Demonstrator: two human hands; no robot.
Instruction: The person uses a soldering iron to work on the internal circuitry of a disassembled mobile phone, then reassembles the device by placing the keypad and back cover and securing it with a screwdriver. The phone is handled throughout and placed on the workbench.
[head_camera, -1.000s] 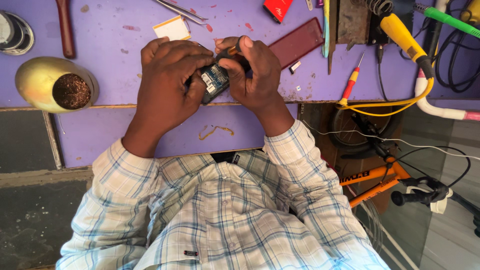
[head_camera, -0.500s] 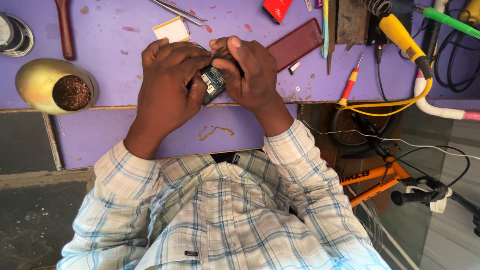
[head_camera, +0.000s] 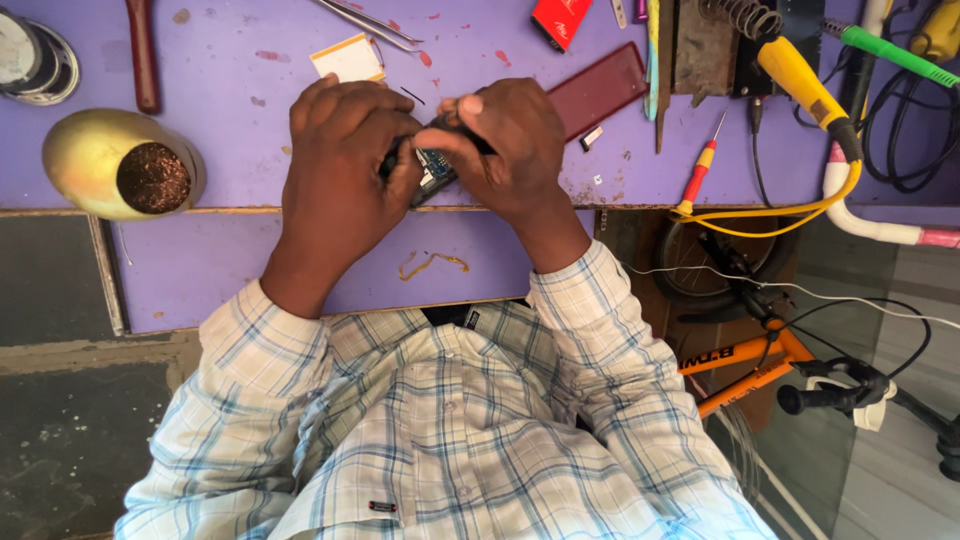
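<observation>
Head view: I see both hands meeting over the front edge of the purple worktop, approx mid-span. Left hand curls round a small circuit board, fingers closed on it from the left. Right hand pinches the same board from the right, thumb tip on top. Board sits betw. the two palms, long axis roughly slanting from front-left up to back-right; both hands equally near, touching it. Dark red phone cover lies just behind the right hand. Red-yellow screwdriver well to the right. Brass-wool tip cleaner near the left edge.
</observation>
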